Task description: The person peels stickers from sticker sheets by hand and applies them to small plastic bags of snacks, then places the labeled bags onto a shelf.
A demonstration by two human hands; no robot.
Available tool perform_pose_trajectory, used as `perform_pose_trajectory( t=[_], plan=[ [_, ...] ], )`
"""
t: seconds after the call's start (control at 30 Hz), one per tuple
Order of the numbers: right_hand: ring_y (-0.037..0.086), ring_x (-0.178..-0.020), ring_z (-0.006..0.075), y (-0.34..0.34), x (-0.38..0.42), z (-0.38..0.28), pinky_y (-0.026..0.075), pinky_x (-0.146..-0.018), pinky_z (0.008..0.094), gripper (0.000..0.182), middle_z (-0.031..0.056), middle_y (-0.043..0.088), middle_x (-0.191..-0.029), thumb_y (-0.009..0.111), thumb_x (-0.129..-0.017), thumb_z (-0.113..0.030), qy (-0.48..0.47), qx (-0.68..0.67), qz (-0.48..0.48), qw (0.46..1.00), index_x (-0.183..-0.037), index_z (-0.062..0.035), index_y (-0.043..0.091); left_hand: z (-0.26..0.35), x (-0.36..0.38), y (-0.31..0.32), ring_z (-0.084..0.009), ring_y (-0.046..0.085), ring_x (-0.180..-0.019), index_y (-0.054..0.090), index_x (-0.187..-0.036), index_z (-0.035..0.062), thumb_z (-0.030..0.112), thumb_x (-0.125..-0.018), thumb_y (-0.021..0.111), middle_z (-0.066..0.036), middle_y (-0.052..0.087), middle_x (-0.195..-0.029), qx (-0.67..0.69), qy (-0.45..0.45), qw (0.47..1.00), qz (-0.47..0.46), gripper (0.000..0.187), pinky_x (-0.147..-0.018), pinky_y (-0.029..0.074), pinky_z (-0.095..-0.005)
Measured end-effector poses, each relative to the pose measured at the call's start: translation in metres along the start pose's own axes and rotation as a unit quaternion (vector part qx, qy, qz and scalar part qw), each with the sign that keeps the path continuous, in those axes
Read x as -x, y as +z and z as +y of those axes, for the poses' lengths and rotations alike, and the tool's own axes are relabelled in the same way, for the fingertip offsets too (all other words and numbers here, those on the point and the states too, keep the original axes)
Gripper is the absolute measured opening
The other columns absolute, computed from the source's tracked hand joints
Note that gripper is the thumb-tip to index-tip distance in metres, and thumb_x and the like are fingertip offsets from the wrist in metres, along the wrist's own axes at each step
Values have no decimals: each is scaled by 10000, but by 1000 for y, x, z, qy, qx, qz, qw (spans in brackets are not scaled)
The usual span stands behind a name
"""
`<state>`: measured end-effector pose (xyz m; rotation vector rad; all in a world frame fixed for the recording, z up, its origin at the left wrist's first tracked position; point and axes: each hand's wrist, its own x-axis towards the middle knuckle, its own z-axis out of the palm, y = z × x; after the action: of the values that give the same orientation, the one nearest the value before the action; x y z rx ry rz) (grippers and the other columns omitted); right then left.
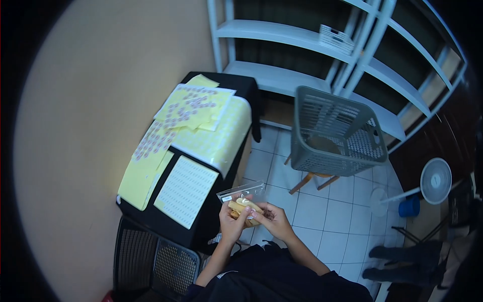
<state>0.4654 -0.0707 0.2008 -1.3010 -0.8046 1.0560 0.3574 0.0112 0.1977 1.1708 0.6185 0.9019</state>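
Both hands hold a see-through zip-top bag in front of my body. Long pale-yellow and light-brown pieces of what looks like food fill its lower part. The flat upper strip with the zip sticks out above my fingers, and a small white label shows near its left end. My left hand is closed on the bag's left side, thumb across the front. On the right side my right hand grips it, with the thumb pressed on the front near a small round pale sticker. The fingers behind the bag are mostly hidden.
Sticker sheets and yellow backing sheets lie on a black-covered table to my left. A grey basket rests on a wooden stool ahead. White shelves stand behind. Another person's legs show at right, near a black chair opposite.
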Motion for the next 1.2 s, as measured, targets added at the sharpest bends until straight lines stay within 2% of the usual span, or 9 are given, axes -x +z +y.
perform_pose_trajectory(
  t=[0.17,0.4,0.53,0.7,0.87,0.93,1.0,1.1,1.2],
  plan=[
    [536,-771,62,-77,36,2,442,-677,203,253,33,583,-853,609,-795,-110,-30,-51,93,994,-995,33,549,-30,-3,79,-178,554,-912,398,-1117,-25,17,-793,548,-174,546,-1062,6,-17,995,-102,361,-785,454,-279],
    [540,-765,59,-202,116,-17,442,-678,195,217,25,578,-859,591,-797,-59,-20,-106,194,975,-989,33,552,-75,14,223,-164,553,-903,359,-1184,-20,6,-808,521,-165,545,-1063,54,-79,963,-253,410,-778,457,-275],
    [543,-774,62,-260,148,-22,444,-694,199,220,27,577,-871,587,-797,-51,-28,-111,232,966,-997,31,550,-99,26,288,-164,554,-899,361,-1181,-18,6,-813,512,-167,544,-1062,74,-90,950,-291,398,-777,456,-271],
    [546,-801,73,-301,165,-17,452,-712,218,230,36,578,-888,584,-796,-52,-23,-111,237,965,-1005,34,542,-123,31,328,-165,555,-891,367,-1177,-11,39,-830,510,-166,548,-1052,59,-132,951,-275,379,-763,462,-263],
    [568,-884,145,-331,166,-23,464,-765,258,384,118,569,-991,625,-766,-95,-69,65,320,943,-1092,42,475,-155,6,364,-168,574,-828,402,-1150,2,179,-899,408,-149,566,-1010,62,-179,950,-250,307,-729,481,-279],
    [575,-898,173,-358,164,-21,466,-781,279,465,139,560,-1013,645,-746,-106,-45,59,312,947,-1141,25,439,-166,-9,383,-190,584,-823,399,-1156,12,191,-908,384,-162,568,-999,70,-162,955,-237,306,-728,493,-296],
    [576,-898,202,-392,158,-11,469,-777,301,531,142,554,-1018,655,-735,-119,-64,175,283,941,-1189,-4,406,-181,-20,404,-207,579,-858,395,-1158,17,200,-911,376,-175,558,-1017,71,-167,951,-249,308,-754,490,-313],
    [571,-902,254,-436,145,-36,466,-772,314,558,164,527,-1053,630,-745,-126,-75,213,302,926,-1234,-42,375,-202,-36,446,-182,575,-834,372,-1187,5,188,-902,414,-162,576,-965,88,-185,956,-212,342,-725,477,-273],
    [554,-916,285,-490,133,-57,463,-762,316,579,177,499,-1083,593,-764,-120,-95,290,262,915,-1277,-74,331,-217,-58,495,-156,539,-880,364,-1201,2,165,-887,454,-116,528,-1028,47,-174,965,-190,365,-752,456,-264]
  ],
)
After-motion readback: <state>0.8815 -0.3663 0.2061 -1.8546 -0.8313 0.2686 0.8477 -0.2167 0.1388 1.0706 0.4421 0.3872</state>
